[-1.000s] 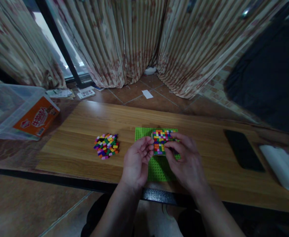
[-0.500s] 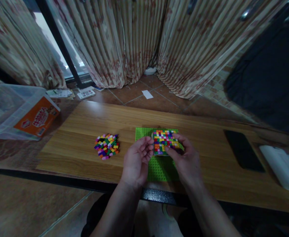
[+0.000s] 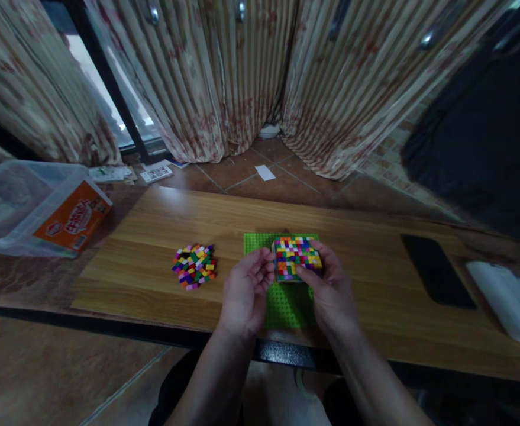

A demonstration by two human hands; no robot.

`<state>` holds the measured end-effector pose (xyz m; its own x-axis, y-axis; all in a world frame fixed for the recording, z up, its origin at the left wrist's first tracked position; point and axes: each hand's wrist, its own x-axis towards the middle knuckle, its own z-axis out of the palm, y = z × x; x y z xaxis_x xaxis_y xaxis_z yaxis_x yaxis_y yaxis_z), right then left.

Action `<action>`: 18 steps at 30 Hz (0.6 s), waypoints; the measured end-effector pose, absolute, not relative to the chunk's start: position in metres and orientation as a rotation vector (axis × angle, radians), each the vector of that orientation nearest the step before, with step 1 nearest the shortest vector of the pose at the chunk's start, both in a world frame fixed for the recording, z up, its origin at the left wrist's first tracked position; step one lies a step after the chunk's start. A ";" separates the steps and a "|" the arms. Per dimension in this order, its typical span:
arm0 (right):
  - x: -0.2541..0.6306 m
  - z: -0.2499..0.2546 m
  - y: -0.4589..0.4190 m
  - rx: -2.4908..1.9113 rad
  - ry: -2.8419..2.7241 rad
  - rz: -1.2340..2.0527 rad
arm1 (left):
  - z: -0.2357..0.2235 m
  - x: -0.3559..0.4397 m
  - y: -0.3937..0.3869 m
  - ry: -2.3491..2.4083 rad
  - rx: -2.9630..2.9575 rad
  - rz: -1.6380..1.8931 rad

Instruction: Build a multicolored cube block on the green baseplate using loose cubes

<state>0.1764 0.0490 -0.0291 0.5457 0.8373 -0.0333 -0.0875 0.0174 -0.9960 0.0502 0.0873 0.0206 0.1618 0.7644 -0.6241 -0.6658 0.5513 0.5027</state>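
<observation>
A multicoloured brick block [image 3: 296, 255], its top covered with small studded bricks in many colours, is over the back part of a green baseplate [image 3: 286, 310]. My right hand [image 3: 334, 290] grips the block from the right, thumb on the near edge and fingers around the far right corner. At the block's left edge is my left hand [image 3: 248, 290], palm turned inward and fingers curled. Whether a small brick sits in those fingers cannot be made out. Left of my hands lies a pile of loose coloured bricks [image 3: 194, 266] on the wooden table [image 3: 144, 254].
A clear plastic bin [image 3: 29, 195] with an orange label stands at the far left. On the right lie a black phone-like slab [image 3: 437, 271] and a white folded item [image 3: 503, 299]. Curtains [image 3: 224, 89] hang beyond the table, with papers [image 3: 155, 172] on the floor.
My right hand has shifted slightly left, and more of the block's right side shows. The left hand keeps nearly the same pose. The camera view has tilted slightly.
</observation>
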 end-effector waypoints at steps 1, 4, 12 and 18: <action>0.177 -0.029 0.049 -1.361 -0.707 0.839 | 0.020 0.051 0.087 0.981 0.132 1.022; 0.182 -0.028 0.048 -1.322 -0.698 0.832 | 0.015 0.053 0.086 1.030 0.189 1.036; 0.187 -0.029 0.053 -1.320 -0.460 0.846 | 0.003 0.063 0.086 1.018 0.399 1.144; 0.180 -0.026 0.054 -1.359 -0.430 0.886 | 0.004 0.072 0.087 0.899 0.451 1.127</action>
